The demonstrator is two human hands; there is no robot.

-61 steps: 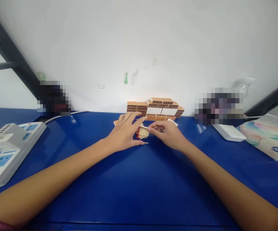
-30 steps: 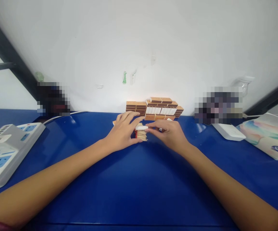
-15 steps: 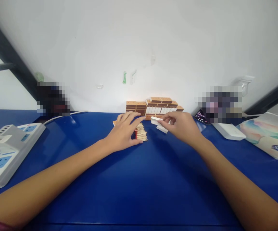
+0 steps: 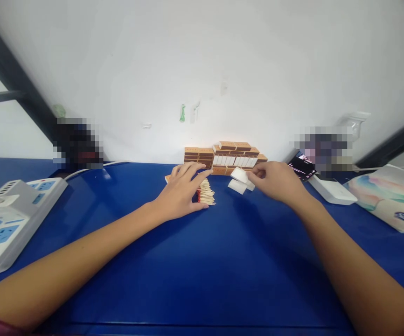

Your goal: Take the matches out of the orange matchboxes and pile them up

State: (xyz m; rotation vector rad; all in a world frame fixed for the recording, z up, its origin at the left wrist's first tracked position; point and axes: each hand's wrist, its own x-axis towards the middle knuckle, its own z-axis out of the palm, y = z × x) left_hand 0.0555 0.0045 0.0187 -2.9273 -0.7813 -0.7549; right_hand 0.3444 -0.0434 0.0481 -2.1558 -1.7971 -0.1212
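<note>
My left hand [image 4: 179,193] rests on the blue table [image 4: 202,261], fingers spread, cupping the red-tipped end of a bundle of matches [image 4: 207,194] lying on the table. My right hand [image 4: 278,182] pinches a small white matchbox tray [image 4: 240,175] just above a second white tray [image 4: 237,186] that lies on the table. Behind both hands a stack of brown matchboxes [image 4: 226,157] stands against the white wall. An orange matchbox sleeve [image 4: 168,178] peeks out behind my left fingers.
A white power strip [image 4: 8,217] with blue sockets lies at the left edge, its cable running to the wall. At the right sit a phone [image 4: 302,165], a white box [image 4: 332,191] and a tissue pack [image 4: 387,198]. Blurred patches hide objects near the wall.
My right hand lifted a white tray off the match bundle and carried it right, to above another tray. My left hand stayed on the matches.
</note>
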